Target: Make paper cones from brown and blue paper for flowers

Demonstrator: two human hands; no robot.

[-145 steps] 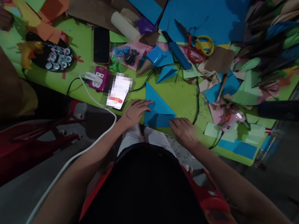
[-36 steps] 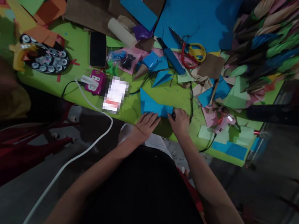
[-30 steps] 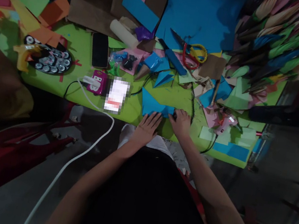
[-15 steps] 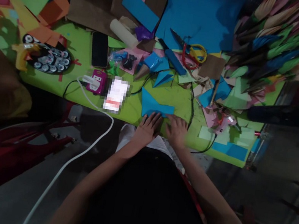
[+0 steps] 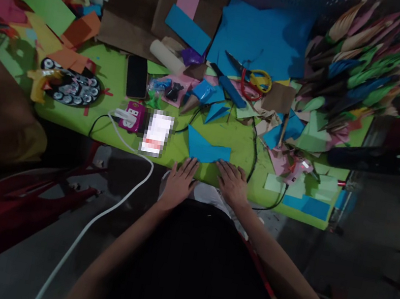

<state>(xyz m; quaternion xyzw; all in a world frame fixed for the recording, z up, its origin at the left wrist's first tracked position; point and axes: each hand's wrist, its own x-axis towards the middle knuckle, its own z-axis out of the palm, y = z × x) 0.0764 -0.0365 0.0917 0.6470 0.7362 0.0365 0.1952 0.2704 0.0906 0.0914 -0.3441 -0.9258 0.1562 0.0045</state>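
A folded sheet of blue paper (image 5: 204,150) lies flat on the green table cover (image 5: 167,160), close to the front edge. Its left side rises to a point and its right end is a straight band. My left hand (image 5: 181,177) rests at its lower left, fingers stretched out, tips at the paper's edge. At the lower right corner, my right hand (image 5: 232,180) lies open with fingertips touching or just beside the paper. Neither hand grips anything. Behind the sheet is a smaller folded blue piece (image 5: 217,113).
A lit phone (image 5: 157,133) and a magenta power adapter (image 5: 130,116) sit left. Scissors (image 5: 258,83), a blue-handled cutter (image 5: 230,87) and paper scraps lie behind. A pink glue gun (image 5: 299,171) is at right. Another person's arm (image 5: 8,74) reaches in from the left.
The upright blue sheet has been folded down along its lower edge into a lower shape. Both hands have pressed along that edge; just now the left hand slid left, opening a gap between them.
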